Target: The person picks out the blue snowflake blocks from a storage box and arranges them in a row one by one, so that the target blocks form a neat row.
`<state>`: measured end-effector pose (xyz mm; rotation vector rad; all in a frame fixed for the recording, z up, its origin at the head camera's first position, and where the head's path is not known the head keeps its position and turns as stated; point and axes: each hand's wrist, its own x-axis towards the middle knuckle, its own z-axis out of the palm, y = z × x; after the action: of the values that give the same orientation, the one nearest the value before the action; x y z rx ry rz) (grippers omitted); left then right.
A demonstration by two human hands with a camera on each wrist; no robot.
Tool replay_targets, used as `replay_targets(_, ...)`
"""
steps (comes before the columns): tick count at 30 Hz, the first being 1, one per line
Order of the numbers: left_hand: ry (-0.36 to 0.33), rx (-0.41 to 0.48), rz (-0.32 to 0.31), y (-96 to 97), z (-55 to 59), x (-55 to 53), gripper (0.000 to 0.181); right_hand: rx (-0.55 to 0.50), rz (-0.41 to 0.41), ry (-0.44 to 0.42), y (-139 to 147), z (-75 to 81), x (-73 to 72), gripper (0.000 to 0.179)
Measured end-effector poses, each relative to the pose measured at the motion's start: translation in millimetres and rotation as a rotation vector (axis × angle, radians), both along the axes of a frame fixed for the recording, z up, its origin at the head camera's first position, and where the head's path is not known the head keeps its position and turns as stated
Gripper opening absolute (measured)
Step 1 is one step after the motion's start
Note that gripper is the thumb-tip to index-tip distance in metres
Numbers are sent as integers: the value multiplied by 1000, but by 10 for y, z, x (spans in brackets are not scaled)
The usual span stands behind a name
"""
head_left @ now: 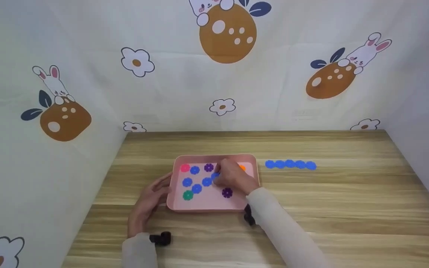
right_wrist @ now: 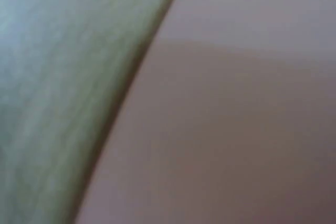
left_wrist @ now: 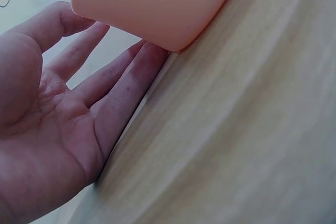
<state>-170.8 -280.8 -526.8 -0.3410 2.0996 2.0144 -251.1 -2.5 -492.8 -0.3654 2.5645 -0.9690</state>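
A shallow pink tray (head_left: 203, 206) holds small notched plastic discs, the flower-shaped interlocking kind. My right hand (head_left: 233, 175) reaches over the tray's right side, fingers curled down at a blue disc (head_left: 215, 176) that they partly cover. Two more blue discs (head_left: 207, 181) run in a slanting line from it. My left hand (head_left: 149, 201) rests against the tray's left side, fingers loosely bent; in the left wrist view its fingertips touch the pink tray (left_wrist: 142, 3) low down. Only the tray's wall (right_wrist: 226, 129) and the table fill the blurred right wrist view, without the hand.
Elsewhere in the tray lie a pink disc (head_left: 185, 168), a green disc (head_left: 188, 195), purple discs (head_left: 227, 192), other blue discs (head_left: 187, 182) and a partly hidden orange disc (head_left: 242, 168). A row of blue discs (head_left: 290, 164) lies right of the tray on the wooden table (head_left: 348, 208).
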Motion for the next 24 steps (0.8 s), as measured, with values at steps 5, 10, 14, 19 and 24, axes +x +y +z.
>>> replay_targets(5, -15, -26, 5, 4, 15, 15, 52, 3, 12, -17, -2, 26, -14, 30)
replay_targets(10, -19, -30, 2, -1, 19, 31, 52, 2, 16, -29, 5, 65, 20, 30)
replay_targets(14, -23, -32, 5, -8, 14, 33, 52, -42, 25, -36, 11, 134, 43, 29)
replay_targets(19, -28, -32, 4, -15, 10, 29, 53, -45, 44, 13, 9, 283, 42, 34)
replay_targets(24, -28, -29, 9, -10, 2, 17, 53, -40, 61, 95, 73, 402, 49, 39)
